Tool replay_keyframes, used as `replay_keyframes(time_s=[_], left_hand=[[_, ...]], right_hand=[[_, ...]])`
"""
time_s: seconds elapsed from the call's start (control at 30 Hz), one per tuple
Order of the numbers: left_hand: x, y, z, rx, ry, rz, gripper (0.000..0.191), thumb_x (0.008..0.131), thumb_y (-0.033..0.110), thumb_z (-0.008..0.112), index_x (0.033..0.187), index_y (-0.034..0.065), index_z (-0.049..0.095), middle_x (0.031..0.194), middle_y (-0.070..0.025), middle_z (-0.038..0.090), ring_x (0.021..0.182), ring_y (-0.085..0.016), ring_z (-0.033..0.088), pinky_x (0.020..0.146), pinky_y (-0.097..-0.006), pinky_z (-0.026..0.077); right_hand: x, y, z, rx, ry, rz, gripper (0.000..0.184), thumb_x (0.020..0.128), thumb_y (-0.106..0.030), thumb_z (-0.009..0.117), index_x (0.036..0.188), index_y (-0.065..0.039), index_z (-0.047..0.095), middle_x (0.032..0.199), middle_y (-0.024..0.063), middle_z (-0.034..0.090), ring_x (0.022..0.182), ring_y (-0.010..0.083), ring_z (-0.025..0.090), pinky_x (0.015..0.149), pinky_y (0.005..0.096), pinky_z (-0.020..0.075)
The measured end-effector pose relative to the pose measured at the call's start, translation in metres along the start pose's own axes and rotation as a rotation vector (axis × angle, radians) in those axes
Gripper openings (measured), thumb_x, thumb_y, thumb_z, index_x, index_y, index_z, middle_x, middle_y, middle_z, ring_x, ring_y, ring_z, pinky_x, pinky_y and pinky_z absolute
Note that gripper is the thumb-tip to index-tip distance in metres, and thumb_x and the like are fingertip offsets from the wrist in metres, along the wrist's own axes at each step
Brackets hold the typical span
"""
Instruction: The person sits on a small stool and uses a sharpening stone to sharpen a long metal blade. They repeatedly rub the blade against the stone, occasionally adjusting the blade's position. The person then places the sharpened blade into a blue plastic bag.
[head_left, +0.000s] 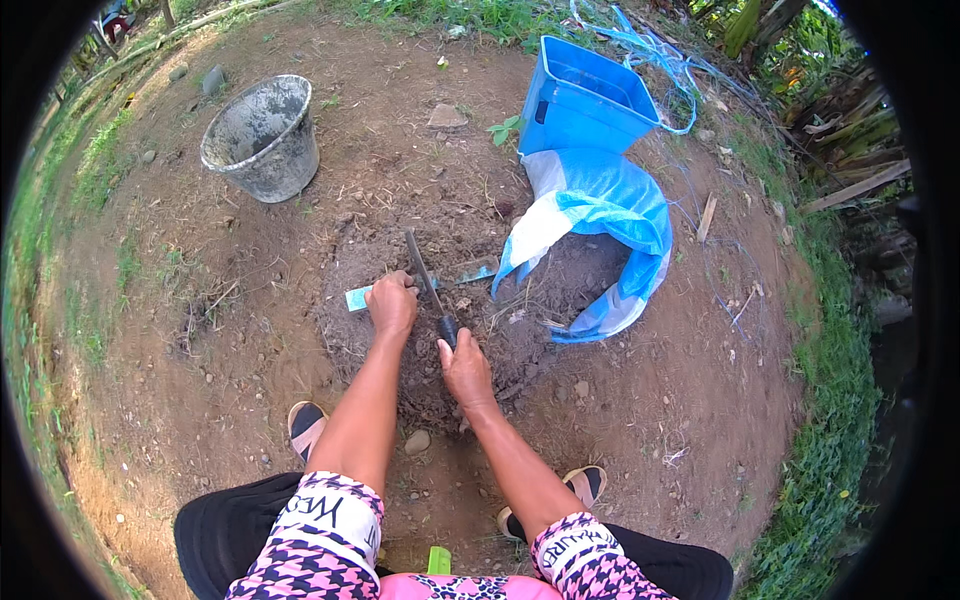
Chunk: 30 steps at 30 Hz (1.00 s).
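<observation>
My right hand (469, 367) grips the black handle (448, 328) of a knife-like tool. Its narrow dark blade (420, 259) points away from me and crosses over a flat light-blue strip (358, 299). My left hand (394, 304) closes around that strip, leaving its end sticking out on the left. The strip's far part, smeared with soil, reaches toward the mouth of a blue-and-white woven plastic sack (615, 180). Dark soil (577, 270) lies in the sack's opening, and more loose soil (427, 375) is spread beneath both hands.
A cement-crusted bucket (281, 161) stands at the upper left. Behind the sack is a blue plastic bin (577, 112), with tangled blue twine (675, 67) beside it. A stone (417, 442) lies between my sandalled feet. Grass (832, 450) borders the bare ground on the right.
</observation>
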<state>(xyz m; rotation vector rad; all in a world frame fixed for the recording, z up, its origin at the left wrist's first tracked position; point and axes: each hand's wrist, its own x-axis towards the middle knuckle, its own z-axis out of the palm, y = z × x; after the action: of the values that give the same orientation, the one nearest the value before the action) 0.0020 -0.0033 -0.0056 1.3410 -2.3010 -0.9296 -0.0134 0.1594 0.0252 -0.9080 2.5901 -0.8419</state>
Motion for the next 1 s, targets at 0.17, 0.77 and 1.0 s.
replay_keyframes(time_s=[0.17, 0.77, 1.0], left_hand=[[0.004, -0.009, -0.001, -0.158, -0.03, -0.058, 0.017, 0.069, 0.017, 0.071, 0.084, 0.0096, 0.069, 0.084, -0.0109, 0.067, 0.086, -0.029, 0.063, 0.079, -0.0421, 0.042], [0.009, -0.021, 0.001, -0.21, 0.269, -0.027, 0.011, 0.072, 0.001, 0.061, 0.082, 0.0059, 0.064, 0.086, -0.0133, 0.061, 0.082, -0.031, 0.06, 0.075, -0.0397, 0.047], [0.011, -0.015, -0.008, -0.199, 0.26, -0.095, 0.013, 0.073, 0.001, 0.063, 0.086, 0.0054, 0.065, 0.088, -0.014, 0.062, 0.085, -0.031, 0.06, 0.077, -0.0395, 0.047]], right_hand=[[0.004, -0.005, -0.005, 0.062, 0.063, -0.05, 0.029, 0.091, -0.026, 0.053, 0.094, 0.0, 0.04, 0.083, 0.0262, 0.056, 0.076, 0.0456, 0.056, 0.065, 0.0513, 0.0461], [0.013, -0.006, 0.005, 0.025, -0.012, -0.021, 0.03, 0.092, -0.028, 0.052, 0.096, 0.0, 0.041, 0.085, 0.0275, 0.057, 0.078, 0.0473, 0.056, 0.066, 0.053, 0.0447], [0.001, -0.014, -0.01, 0.121, 0.028, 0.082, 0.032, 0.092, -0.029, 0.051, 0.096, 0.0, 0.04, 0.086, 0.028, 0.057, 0.078, 0.0473, 0.057, 0.067, 0.0539, 0.0448]])
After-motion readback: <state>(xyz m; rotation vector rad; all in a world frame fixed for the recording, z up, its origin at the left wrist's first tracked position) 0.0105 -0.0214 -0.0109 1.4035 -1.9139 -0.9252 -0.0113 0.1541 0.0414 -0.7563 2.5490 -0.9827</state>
